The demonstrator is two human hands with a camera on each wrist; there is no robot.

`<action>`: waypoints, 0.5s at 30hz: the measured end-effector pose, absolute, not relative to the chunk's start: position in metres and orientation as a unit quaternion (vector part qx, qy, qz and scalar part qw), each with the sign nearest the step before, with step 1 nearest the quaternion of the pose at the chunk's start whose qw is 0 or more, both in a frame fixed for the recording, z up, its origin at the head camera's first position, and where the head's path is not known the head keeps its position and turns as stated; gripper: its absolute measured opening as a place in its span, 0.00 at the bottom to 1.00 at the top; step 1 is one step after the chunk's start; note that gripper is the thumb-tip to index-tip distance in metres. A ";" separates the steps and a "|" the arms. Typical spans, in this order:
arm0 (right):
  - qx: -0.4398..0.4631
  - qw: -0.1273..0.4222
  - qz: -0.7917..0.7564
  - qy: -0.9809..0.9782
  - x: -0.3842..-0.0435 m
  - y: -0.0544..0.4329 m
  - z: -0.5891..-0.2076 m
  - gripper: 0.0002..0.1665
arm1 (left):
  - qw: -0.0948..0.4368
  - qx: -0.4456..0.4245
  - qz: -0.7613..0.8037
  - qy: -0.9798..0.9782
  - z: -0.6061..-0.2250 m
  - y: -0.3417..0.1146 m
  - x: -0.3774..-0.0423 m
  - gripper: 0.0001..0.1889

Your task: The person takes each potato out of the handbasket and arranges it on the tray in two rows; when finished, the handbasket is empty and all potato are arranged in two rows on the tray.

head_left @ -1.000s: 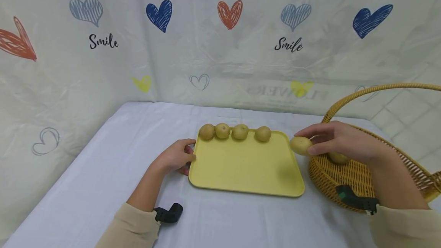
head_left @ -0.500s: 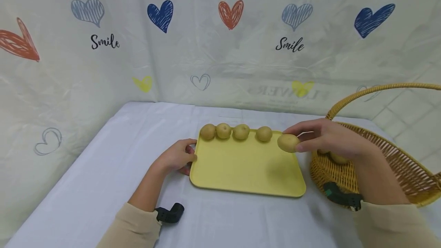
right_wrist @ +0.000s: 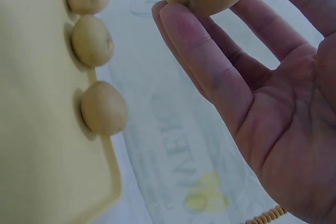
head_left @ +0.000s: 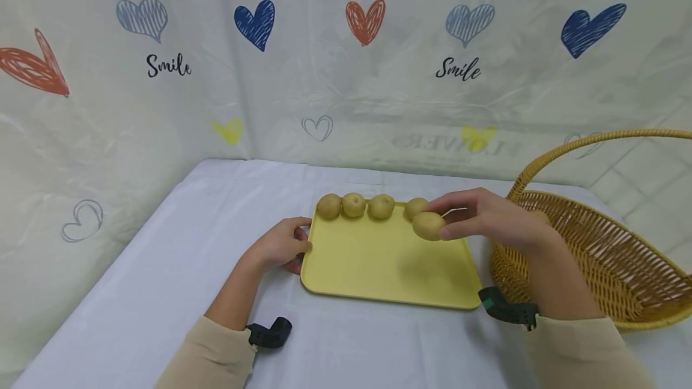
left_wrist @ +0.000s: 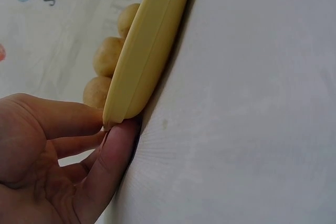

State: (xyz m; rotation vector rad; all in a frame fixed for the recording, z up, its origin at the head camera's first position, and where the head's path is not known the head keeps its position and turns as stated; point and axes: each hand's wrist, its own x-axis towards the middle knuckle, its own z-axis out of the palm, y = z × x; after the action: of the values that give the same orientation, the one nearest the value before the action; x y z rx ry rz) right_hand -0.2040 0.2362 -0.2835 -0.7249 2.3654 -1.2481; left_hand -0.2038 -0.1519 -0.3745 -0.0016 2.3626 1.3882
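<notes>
Yellow tray (head_left: 373, 266), one, rectangular with rounded corners and a low rim; lay on the white-covered counter (head_left: 346, 347), before a pale backdrop (head_left: 335, 89) printed with hearts and the word "Smile".

Row of potatoes (head_left: 354, 205), four, round and tan; sat along the tray's far edge. The three at the left stood close together; the fourth potato (head_left: 415, 207) stood a little apart to their right, partly covered in the head view by the held one.

Held potato (head_left: 427, 226), one, pale and finely speckled, with a small dark dimple; hung above the right part of the tray, clear of the row in the right wrist view. A soft shadow lay on the tray below.

Hands, pair. Left hand (head_left: 282, 244): pinched the tray's left edge, its digits pressed to the rim. Right hand (head_left: 483, 216): gripped the held potato at the fingertips, the palm clear of it.

Wicker basket (head_left: 600, 257), one, honey-brown, with a tall arched handle (head_left: 594, 135); stood just beside the tray's right side, partly hidden by the right forearm.

Sleeves (head_left: 211, 353), beige, pair; a black device (head_left: 270, 334) was strapped at each wrist.
</notes>
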 end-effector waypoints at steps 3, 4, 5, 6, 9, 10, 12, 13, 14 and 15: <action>-0.267 0.179 -0.446 0.835 -0.205 0.229 -0.287 0.23 | 0.199 -0.001 0.495 0.846 -0.374 -0.152 -0.204 0.33; -0.270 0.177 -0.446 0.835 -0.205 0.227 -0.288 0.23 | 0.198 0.000 0.493 0.847 -0.375 -0.152 -0.204 0.33; -0.271 0.177 -0.447 0.834 -0.206 0.225 -0.289 0.23 | 0.198 -0.001 0.493 0.847 -0.375 -0.152 -0.204 0.33; -0.274 0.178 -0.449 0.832 -0.206 0.223 -0.290 0.23 | 0.198 0.000 0.491 0.848 -0.375 -0.152 -0.204 0.33; -0.278 0.182 -0.457 0.825 -0.209 0.218 -0.294 0.24 | 0.199 -0.002 0.490 0.849 -0.375 -0.152 -0.204 0.33; -0.280 0.185 -0.461 0.822 -0.210 0.216 -0.295 0.24 | 0.199 -0.002 0.491 0.848 -0.375 -0.153 -0.204 0.33; -0.280 0.189 -0.466 0.818 -0.211 0.212 -0.299 0.25 | 0.200 0.001 0.494 0.846 -0.375 -0.153 -0.204 0.33; -0.278 0.192 -0.469 0.816 -0.211 0.209 -0.300 0.25 | 0.200 0.002 0.496 0.845 -0.375 -0.153 -0.204 0.33; -0.275 0.196 -0.472 0.814 -0.211 0.207 -0.301 0.25 | 0.200 0.007 0.497 0.845 -0.375 -0.153 -0.204 0.33; -0.270 0.199 -0.472 0.815 -0.211 0.205 -0.303 0.25 | 0.199 0.011 0.498 0.844 -0.375 -0.153 -0.203 0.32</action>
State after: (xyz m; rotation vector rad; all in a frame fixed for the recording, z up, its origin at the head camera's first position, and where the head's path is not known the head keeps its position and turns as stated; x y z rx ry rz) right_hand -0.2114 0.2046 -0.3025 -0.7539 2.2801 -1.3212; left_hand -0.2034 -0.1529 -0.3749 0.0298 2.3607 1.3913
